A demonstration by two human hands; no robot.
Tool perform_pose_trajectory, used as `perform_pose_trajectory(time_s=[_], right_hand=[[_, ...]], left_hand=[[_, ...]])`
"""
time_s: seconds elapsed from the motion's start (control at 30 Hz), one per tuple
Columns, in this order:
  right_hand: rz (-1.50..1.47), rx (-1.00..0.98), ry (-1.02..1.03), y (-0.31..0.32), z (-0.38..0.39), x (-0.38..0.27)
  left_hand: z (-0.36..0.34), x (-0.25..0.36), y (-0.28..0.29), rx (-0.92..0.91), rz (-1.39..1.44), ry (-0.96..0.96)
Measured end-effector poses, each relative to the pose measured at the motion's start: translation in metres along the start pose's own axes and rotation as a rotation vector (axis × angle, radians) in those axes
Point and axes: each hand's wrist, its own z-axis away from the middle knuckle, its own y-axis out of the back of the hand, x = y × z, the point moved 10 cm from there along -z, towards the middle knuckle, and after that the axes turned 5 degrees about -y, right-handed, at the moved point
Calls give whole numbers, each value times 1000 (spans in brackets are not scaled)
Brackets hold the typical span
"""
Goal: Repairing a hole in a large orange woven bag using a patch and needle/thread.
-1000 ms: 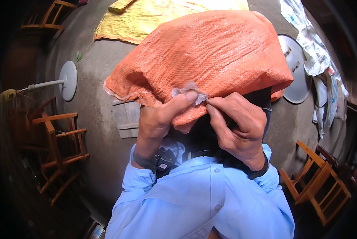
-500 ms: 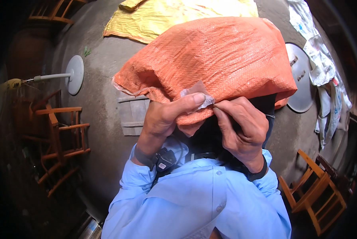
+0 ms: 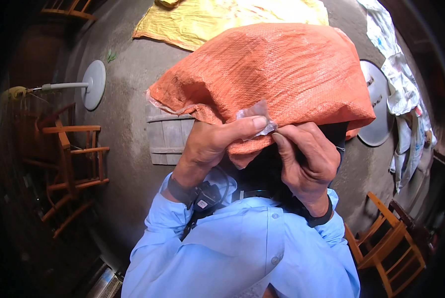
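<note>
An orange woven sack (image 3: 282, 74) lies across my lap, its near edge bunched between my hands. My left hand (image 3: 210, 144) grips that edge, the thumb pressing a small piece of clear plastic film (image 3: 255, 110) against the weave. Close beside it, my right hand (image 3: 309, 156) pinches at the edge of the film and sack with thumb and forefinger. Whatever lies between those fingertips is too small to make out. A corner of the sack hangs below the left thumb.
A yellow woven sack (image 3: 182, 25) is spread on the floor ahead. White sacks (image 3: 401, 94) and a round grey lid (image 3: 374, 111) lie at the right. Wooden chairs (image 3: 76, 154) stand at the left, another chair (image 3: 389, 243) at the lower right. A fan base (image 3: 94, 85) is at the left.
Both hands and the sack's near edge have shifted slightly right in the picture. The grip looks much the same, with the left thumb still on the plastic film.
</note>
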Motion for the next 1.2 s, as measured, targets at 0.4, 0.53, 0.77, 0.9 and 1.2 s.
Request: perform_pose_trajectory(time_s=[0.4, 0.53, 0.77, 0.9, 1.2], right_hand=[[-15, -27, 10, 1, 0, -2], [-19, -34, 9, -1, 0, -1], [-4, -21, 13, -1, 0, 0], [9, -15, 24, -1, -1, 1], [11, -12, 21, 0, -4, -3]], left_hand=[[6, -10, 2, 46, 62, 92], [4, -12, 8, 46, 10, 73], [2, -16, 6, -1, 68, 97], [1, -7, 2, 26, 39, 36], [1, -7, 0, -26, -24, 59]])
